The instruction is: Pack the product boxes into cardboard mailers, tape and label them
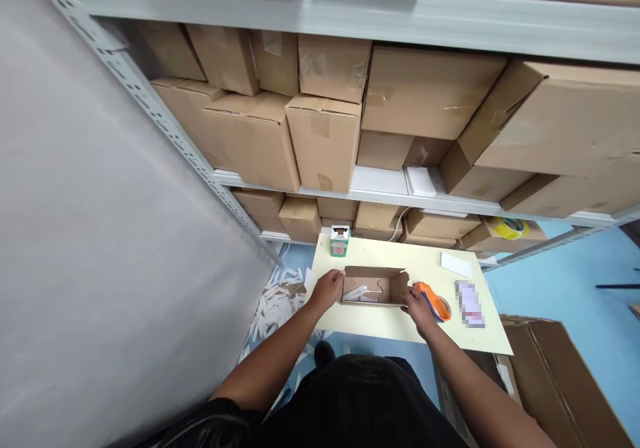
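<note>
A small cardboard box [367,273] with its top open sits over the pale yellow table, held between my hands. White strip-like pieces [356,293] lie inside it, too small to name. My left hand [327,289] is closed on the box's left end. At the opposite end, my right hand [418,307] grips the right edge with the fingers bent round it. Just right of that hand lies an orange tape dispenser [434,301] with a roll of tape. A green and white small carton [339,241] stands at the table's back left.
The table [395,320] also bears a white card [455,264] and a blurred-out flat item [470,303]. Shelves with cardboard boxes [323,141] rise behind it. White scraps [275,308] litter the floor at left; a large open carton [555,375] stands at right.
</note>
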